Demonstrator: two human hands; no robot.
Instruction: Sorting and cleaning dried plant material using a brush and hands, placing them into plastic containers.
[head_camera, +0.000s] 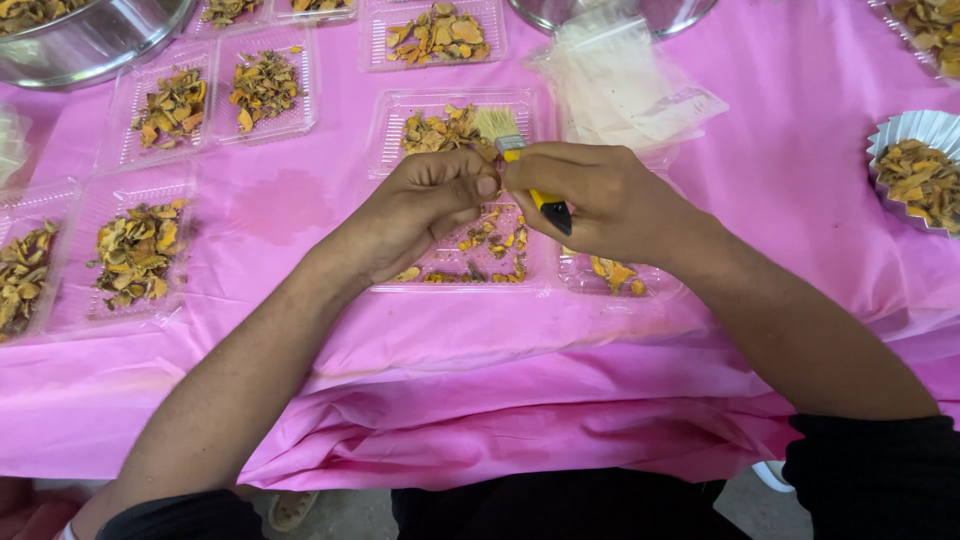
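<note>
A pink tablecloth (800, 150) carries several filled trays (265, 90). The right hand (600, 200) grips a small brush (520, 165); the left hand (430, 210) pinches a dried piece above the half-filled tray (455, 190).

My forearms are bare; my left hand (425, 205) and right hand (600, 195) wear nothing, black sleeves pushed up at five and seven o'clock.

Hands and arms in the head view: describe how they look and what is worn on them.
Both the left hand and the right hand are bare: no gloves, rings or watch show. The forearms are uncovered down to the elbows. Dark black fabric sleeves begin at the upper arms by the bottom edge of the picture. Fingernails are short and unpainted.
</note>
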